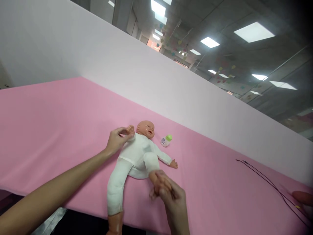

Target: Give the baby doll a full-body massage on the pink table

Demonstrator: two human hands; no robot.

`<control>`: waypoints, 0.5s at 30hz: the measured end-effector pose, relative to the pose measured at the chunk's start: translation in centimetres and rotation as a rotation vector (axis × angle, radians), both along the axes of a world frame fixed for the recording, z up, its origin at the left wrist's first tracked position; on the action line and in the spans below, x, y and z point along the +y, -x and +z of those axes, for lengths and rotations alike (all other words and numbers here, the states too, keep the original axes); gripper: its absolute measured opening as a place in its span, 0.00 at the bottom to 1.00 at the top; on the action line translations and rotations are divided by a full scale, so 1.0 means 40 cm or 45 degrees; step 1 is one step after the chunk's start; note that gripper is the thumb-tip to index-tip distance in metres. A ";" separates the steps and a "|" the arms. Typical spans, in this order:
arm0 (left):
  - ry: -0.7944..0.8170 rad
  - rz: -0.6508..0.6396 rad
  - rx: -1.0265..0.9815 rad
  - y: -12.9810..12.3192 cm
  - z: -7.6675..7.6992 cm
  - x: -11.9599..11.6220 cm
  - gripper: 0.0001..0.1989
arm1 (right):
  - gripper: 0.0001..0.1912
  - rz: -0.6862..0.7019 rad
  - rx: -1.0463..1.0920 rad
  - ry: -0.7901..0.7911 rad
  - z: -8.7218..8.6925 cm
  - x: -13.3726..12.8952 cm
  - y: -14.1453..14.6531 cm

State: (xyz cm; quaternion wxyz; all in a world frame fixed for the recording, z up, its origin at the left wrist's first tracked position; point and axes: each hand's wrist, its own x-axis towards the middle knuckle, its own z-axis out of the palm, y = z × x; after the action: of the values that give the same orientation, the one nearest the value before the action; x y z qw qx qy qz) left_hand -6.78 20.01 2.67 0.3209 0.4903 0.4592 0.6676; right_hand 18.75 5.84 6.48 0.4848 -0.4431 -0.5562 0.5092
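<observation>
A baby doll with a white cloth body lies face up on the pink-covered table. My left hand pinches the doll's small hand beside its head. Lower down, my right hand is wrapped round one of the doll's feet, and that leg is bent with the knee raised. The doll's other leg lies stretched toward the near table edge. Its other arm rests out to the right. A small white bottle with a green cap lies tilted next to the doll's head.
A white partition runs along the back of the table. Dark thin cables lie on the right side. A rounded brownish thing, partly cut off, shows at the right edge.
</observation>
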 end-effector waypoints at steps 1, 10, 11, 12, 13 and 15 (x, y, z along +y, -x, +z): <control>0.004 -0.054 0.119 -0.014 -0.003 -0.014 0.11 | 0.26 -0.010 -0.014 0.001 0.009 0.038 0.019; 0.070 -0.134 0.003 -0.007 -0.022 0.003 0.13 | 0.20 0.003 0.033 -0.004 -0.051 0.085 0.047; 0.086 -0.075 -0.124 0.006 -0.023 0.016 0.14 | 0.20 0.008 0.057 -0.007 -0.065 0.052 0.027; 0.118 -0.001 -0.245 0.020 -0.024 0.028 0.16 | 0.20 0.006 0.095 -0.025 -0.081 0.017 0.004; 0.164 0.078 -0.352 0.035 -0.027 0.040 0.17 | 0.22 -0.007 0.096 -0.016 -0.099 -0.018 -0.018; 0.264 0.237 -0.513 0.063 -0.036 0.058 0.19 | 0.20 -0.026 0.015 -0.085 -0.136 -0.084 -0.055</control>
State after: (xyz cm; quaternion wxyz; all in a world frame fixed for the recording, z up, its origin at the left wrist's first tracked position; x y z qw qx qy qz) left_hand -9.29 22.35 1.24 0.3917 0.2671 0.4953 0.7280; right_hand 20.95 2.47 1.06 0.5076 -0.4293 -0.5656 0.4880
